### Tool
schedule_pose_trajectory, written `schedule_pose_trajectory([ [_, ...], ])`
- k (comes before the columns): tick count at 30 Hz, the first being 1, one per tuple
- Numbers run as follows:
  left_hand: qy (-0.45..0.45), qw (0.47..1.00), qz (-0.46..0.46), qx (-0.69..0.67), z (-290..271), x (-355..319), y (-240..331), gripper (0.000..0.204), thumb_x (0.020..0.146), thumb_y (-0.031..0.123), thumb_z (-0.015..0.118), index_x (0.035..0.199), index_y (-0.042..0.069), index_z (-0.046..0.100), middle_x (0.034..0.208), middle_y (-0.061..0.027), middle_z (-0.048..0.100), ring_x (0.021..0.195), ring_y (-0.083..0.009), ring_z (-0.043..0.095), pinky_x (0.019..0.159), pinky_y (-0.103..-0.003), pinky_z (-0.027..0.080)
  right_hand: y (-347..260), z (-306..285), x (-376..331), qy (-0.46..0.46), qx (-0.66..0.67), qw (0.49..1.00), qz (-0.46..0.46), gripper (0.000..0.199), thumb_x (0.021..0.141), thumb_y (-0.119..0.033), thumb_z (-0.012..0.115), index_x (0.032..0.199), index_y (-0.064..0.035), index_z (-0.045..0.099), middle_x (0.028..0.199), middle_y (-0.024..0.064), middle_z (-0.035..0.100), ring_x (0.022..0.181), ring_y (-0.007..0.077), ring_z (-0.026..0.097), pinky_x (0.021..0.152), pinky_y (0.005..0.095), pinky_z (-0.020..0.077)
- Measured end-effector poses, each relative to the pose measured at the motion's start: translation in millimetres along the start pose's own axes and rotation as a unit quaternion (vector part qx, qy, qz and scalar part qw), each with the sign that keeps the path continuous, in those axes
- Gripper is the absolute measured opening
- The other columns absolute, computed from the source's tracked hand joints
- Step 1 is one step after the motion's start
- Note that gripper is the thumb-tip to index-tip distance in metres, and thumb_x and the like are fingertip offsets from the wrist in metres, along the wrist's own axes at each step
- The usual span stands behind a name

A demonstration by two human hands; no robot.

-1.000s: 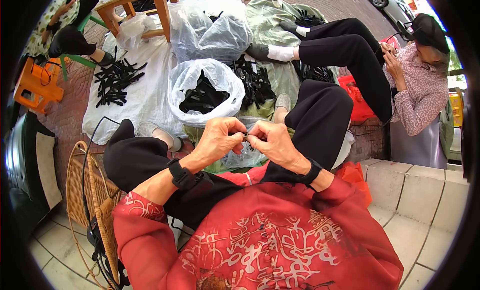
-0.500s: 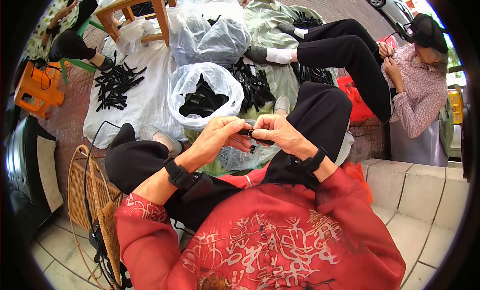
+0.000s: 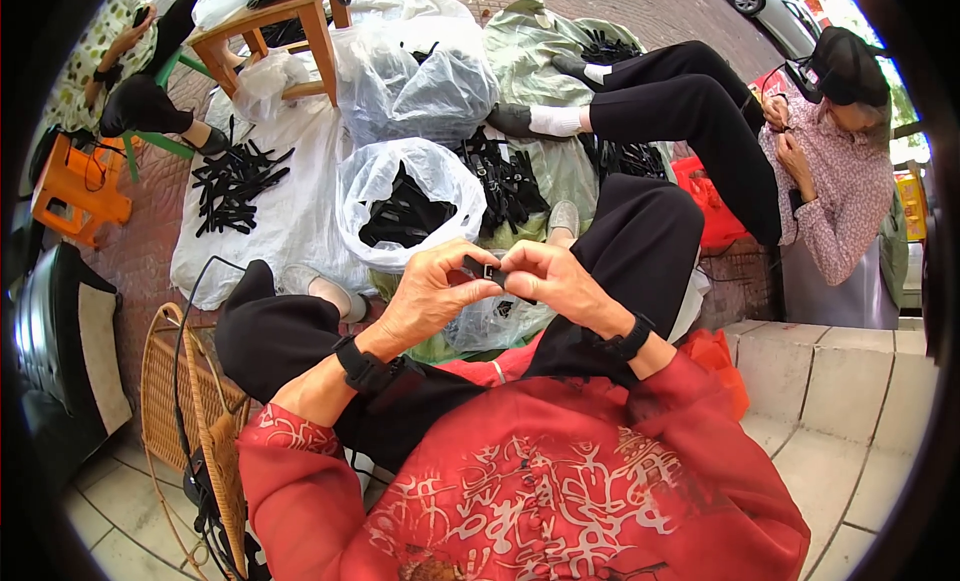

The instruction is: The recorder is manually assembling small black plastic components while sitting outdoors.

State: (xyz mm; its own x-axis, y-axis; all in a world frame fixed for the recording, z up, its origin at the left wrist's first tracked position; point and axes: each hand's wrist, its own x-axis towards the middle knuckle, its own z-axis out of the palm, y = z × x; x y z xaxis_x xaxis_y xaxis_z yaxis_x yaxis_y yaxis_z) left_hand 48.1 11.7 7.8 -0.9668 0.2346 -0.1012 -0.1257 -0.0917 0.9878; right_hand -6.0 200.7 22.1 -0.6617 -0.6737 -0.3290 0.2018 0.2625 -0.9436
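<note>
Between my two hands, above my lap, is a small black strap with a buckle point(image 3: 489, 273) that has a pale metallic glint. My left hand point(image 3: 425, 296) pinches one end between thumb and fingers. My right hand point(image 3: 560, 281) grips the other end, its thumb against the buckle and its fingers curled. The fingertips partly cover the strap. Just beyond them stands a clear plastic bag point(image 3: 355, 206) with black pieces point(image 3: 405, 211) inside. Black straps with buckles point(image 3: 505, 181) lie in a heap to its right. Another pile of black straps point(image 3: 235, 186) lies to its left on white sheeting.
A wooden stool point(image 3: 270, 31) stands at the far left, near a large clear bag point(image 3: 415, 91). At right a co-worker point(image 3: 835, 181) sits handling something small. Another person point(image 3: 110, 61) sits far left behind an orange stool point(image 3: 75, 196). A wicker chair point(image 3: 190, 381) is near my left.
Both hands have shifted their grip on the strap, and the buckle now shows more plainly between the fingertips. My left fingers have tilted upward. The view has moved slightly.
</note>
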Motion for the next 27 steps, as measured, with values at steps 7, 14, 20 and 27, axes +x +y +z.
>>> schedule_pose_trajectory([
  [7, -0.020, 0.999, -0.040, 0.024, -1.3, -1.9, 2.1, 0.020, 0.073, 0.003, 0.065, 0.092, 0.003, 0.057, 0.082, 0.0001, 0.059, 0.074, -0.0037, 0.053, 0.064, -0.019, 0.044, -9.4, 1.9, -6.6, 0.071, -0.403, 0.856, -0.317, 0.027, 0.068, -0.012, 0.066, 0.092, -0.0039, 0.056, 0.080, 0.0077, 0.056, 0.071, 0.0239, 0.055, 0.063, 0.0326, 0.0435],
  [14, -0.040, 0.998, -0.036, 0.031, 1.8, 0.0, -5.4, 0.015, 0.073, 0.002, 0.063, 0.086, 0.001, 0.054, 0.079, -0.0025, 0.058, 0.066, -0.0061, 0.053, 0.061, -0.020, 0.043, -3.5, 0.2, -7.1, 0.088, -0.449, 0.802, -0.383, 0.024, 0.066, -0.005, 0.063, 0.088, -0.0030, 0.057, 0.070, 0.0060, 0.057, 0.064, 0.0220, 0.056, 0.057, 0.0314, 0.0445],
  [20, -0.100, 0.961, -0.089, -0.242, 1.9, -3.3, 5.6, 0.021, 0.077, 0.000, 0.053, 0.098, 0.003, 0.049, 0.080, -0.0092, 0.058, 0.052, -0.0076, 0.047, 0.043, -0.019, 0.034, -3.0, 2.7, -6.1, 0.093, -0.436, 0.804, -0.393, 0.020, 0.063, -0.003, 0.062, 0.082, -0.0037, 0.056, 0.069, 0.0051, 0.057, 0.062, 0.0209, 0.056, 0.054, 0.0307, 0.0444],
  [27, -0.102, 0.925, -0.146, -0.337, 1.4, -3.0, 0.7, 0.019, 0.080, 0.006, 0.046, 0.099, 0.004, 0.049, 0.074, -0.0103, 0.058, 0.047, -0.0064, 0.042, 0.039, -0.017, 0.026, -11.0, -8.1, -6.3, 0.091, -0.480, 0.776, -0.400, 0.015, 0.062, -0.004, 0.062, 0.075, -0.0045, 0.055, 0.070, 0.0041, 0.057, 0.060, 0.0183, 0.055, 0.055, 0.0294, 0.0424],
])
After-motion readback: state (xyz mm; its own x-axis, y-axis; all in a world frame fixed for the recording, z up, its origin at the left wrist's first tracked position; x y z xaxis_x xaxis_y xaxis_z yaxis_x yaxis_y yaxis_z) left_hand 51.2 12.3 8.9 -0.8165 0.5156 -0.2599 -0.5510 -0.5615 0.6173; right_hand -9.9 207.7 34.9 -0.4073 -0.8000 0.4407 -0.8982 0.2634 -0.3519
